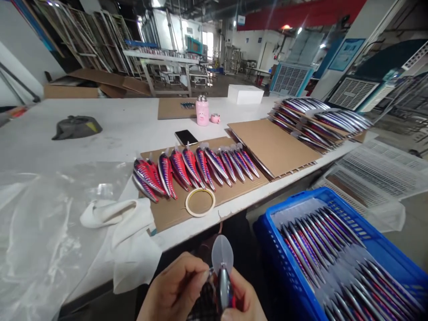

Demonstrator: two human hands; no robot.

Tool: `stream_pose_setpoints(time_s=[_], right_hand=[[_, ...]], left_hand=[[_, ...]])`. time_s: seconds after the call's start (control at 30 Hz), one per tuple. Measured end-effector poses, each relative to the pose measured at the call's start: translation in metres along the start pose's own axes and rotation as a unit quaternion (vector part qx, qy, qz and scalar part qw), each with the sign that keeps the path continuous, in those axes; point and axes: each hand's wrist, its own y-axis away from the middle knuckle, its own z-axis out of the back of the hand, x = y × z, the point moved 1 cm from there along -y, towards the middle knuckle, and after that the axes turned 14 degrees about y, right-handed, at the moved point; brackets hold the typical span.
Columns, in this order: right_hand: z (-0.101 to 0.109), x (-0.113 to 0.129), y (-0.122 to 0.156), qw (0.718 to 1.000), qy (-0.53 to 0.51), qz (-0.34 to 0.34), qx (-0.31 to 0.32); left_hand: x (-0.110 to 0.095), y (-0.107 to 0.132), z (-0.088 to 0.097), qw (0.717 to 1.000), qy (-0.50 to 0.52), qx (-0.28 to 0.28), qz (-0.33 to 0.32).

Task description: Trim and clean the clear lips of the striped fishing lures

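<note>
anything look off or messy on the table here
Mostly orderly: the lures lie in a neat row on the cardboard sheet. Less tidy are the white cloth crumpled and hanging over the table's front edge, the wrinkled clear plastic sheet beside it, and a dark crumpled item lying alone further back.

You hold one fishing lure (pixel 223 281) between your two hands: left hand (pixel 175 287), right hand (pixel 242 298). On the worktop (pixel 133 120): roughly eleven finished lures in the row (pixel 194 167), overlap makes the count uncertain. One tape ring (pixel 200 202). One phone (pixel 186 137). One pink bottle (pixel 202 110), its one cap (pixel 215 118) beside it. One white box (pixel 245 94). One white cloth (pixel 123 236). One dark bag (pixel 76 127). One blue crate (pixel 337 258) of lures, too many to count.
</note>
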Motion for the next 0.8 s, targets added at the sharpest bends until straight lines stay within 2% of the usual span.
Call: stream_pose_setpoints(time_s=[0.17,0.33,0.43,0.57,0.7,0.8], right_hand=[[-0.001,-0.007,0.0,1.0,0.009,0.006,-0.006],[0.001,-0.008,0.001,1.0,0.011,0.007,0.001],[-0.002,-0.004,0.001,1.0,0.009,0.011,0.015],[-0.008,0.002,-0.001,0.999,-0.002,0.041,0.02],[-0.01,-0.001,-0.003,0.999,0.001,0.047,0.024],[-0.007,-0.004,-0.002,0.997,0.048,0.052,-0.003]], left_hand=[[0.01,0.003,-0.001,0.998,-0.029,-0.049,0.017],[0.014,0.003,-0.004,0.984,-0.151,-0.08,-0.055],[0.011,0.001,-0.01,0.974,-0.187,-0.104,-0.079],[0.006,0.002,-0.019,0.973,-0.17,-0.143,-0.056],[0.011,0.009,-0.019,0.982,-0.132,-0.133,-0.02],[0.02,0.014,-0.017,0.988,-0.099,-0.12,0.001]])
